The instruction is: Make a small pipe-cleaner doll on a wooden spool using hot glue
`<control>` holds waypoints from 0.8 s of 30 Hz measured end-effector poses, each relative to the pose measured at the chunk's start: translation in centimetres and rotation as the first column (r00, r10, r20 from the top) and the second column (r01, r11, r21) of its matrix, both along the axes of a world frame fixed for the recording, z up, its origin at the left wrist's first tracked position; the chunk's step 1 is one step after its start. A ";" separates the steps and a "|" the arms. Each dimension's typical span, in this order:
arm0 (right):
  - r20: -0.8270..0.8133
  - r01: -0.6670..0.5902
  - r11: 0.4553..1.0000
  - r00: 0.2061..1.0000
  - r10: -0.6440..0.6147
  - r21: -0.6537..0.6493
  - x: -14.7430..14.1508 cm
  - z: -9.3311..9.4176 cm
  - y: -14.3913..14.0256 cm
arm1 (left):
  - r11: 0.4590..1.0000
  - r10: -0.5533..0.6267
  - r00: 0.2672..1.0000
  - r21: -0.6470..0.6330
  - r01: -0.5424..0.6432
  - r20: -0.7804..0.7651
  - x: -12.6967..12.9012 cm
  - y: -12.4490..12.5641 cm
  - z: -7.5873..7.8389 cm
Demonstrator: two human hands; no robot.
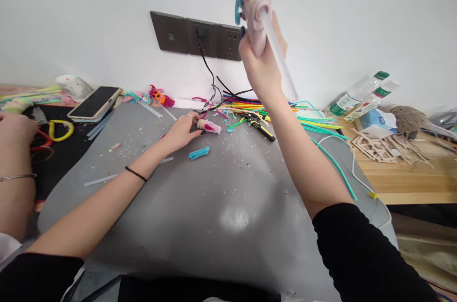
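High in front of the wall, my right hand grips the handle of a pale pink hot glue gun. A long translucent glue stick sticks out of its back end; the nozzle is not visible. Down at the mat, my left hand has its fingers closed on a small pink fuzzy piece with a darker pink patch. The fingers hide part of that piece. Just below lies a short bundle of blue pipe cleaner. Pliers with black-and-yellow handles rest to the right.
Colourful pipe cleaners lie along the back of the grey mat. A phone and yellow-handled scissors are left, beside another person's hand. Plastic bottles and wooden pieces are right. A black cord hangs from the socket.
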State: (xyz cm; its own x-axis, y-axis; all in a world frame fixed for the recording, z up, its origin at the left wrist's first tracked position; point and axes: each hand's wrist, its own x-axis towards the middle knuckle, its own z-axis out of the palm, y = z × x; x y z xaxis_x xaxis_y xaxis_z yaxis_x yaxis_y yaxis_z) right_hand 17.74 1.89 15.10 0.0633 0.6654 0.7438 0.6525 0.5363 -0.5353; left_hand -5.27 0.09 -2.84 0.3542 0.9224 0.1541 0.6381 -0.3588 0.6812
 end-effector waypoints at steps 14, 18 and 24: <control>-0.396 -0.566 0.722 0.816 0.421 -0.397 2.7 -6.2 -2.3 | 0.984 0.165 0.747 -0.156 -0.083 0.644 -0.9 -2.2 2.4; -0.406 -0.605 0.616 0.796 0.449 -0.504 3.0 -6.1 -4.6 | 0.970 0.188 0.655 -0.241 -0.009 0.732 -0.7 -3.5 2.3; -0.276 -0.584 0.498 0.781 0.561 -0.641 3.3 -5.6 -6.1 | 0.966 0.221 0.762 -0.247 -0.083 0.608 -0.4 -3.8 1.5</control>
